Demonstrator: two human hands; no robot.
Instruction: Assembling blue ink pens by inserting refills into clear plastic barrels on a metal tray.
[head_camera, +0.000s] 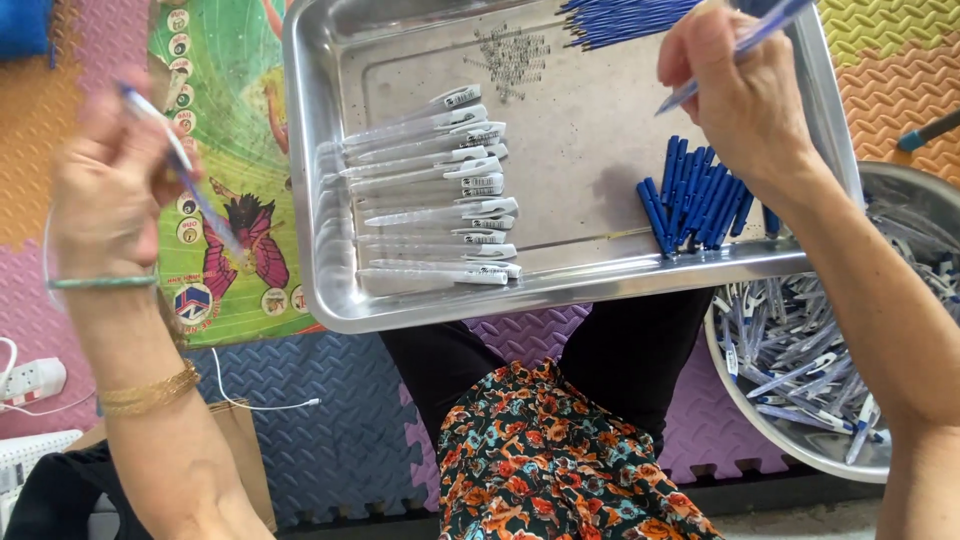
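Observation:
My left hand (110, 185) is raised at the left, closed around a pen (185, 165) with a blue tip, blurred by motion. At the upper right, my right hand (745, 95) grips a blue pen refill (740, 45) over the steel tray (330, 300). On the tray lie several clear pen barrels with white clips (430, 195), a pile of blue pen caps (695, 200), a bundle of blue refills (620, 18) at the far edge, and a scatter of small springs (510, 55).
A round steel bowl (790, 440) full of assembled pens stands at the right. A colourful poster (225, 150) lies on foam floor mats at the left. A white power strip (30, 380) and cable lie at the lower left. My lap is under the tray.

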